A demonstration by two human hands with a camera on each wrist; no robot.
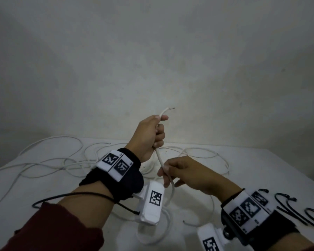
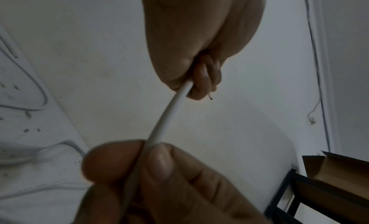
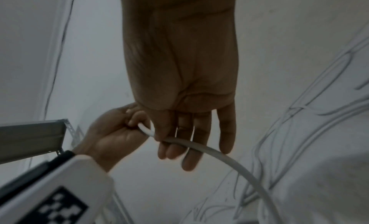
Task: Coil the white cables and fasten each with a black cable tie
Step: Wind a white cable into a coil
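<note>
My left hand (image 1: 157, 133) is raised above the table and grips a white cable (image 1: 159, 157) in a fist near its end. The stub with bare wire (image 1: 166, 110) sticks out above the thumb. Just below, my right hand (image 1: 166, 175) pinches the same cable between thumb and forefinger, its other fingers held straight (image 3: 226, 132). The cable (image 3: 229, 158) runs on from that pinch down toward the table. In the left wrist view the cable (image 2: 171, 113) spans from the left fist (image 2: 199, 78) to the right fingertips (image 2: 159, 164). Several black cable ties (image 1: 294, 211) lie at the right.
Several loose white cables (image 1: 53, 160) sprawl over the white table (image 1: 261, 169), mostly left and centre. A plain wall stands close behind. A cardboard box on a black frame (image 2: 335, 176) and a metal shelf (image 3: 30, 139) stand beside the table.
</note>
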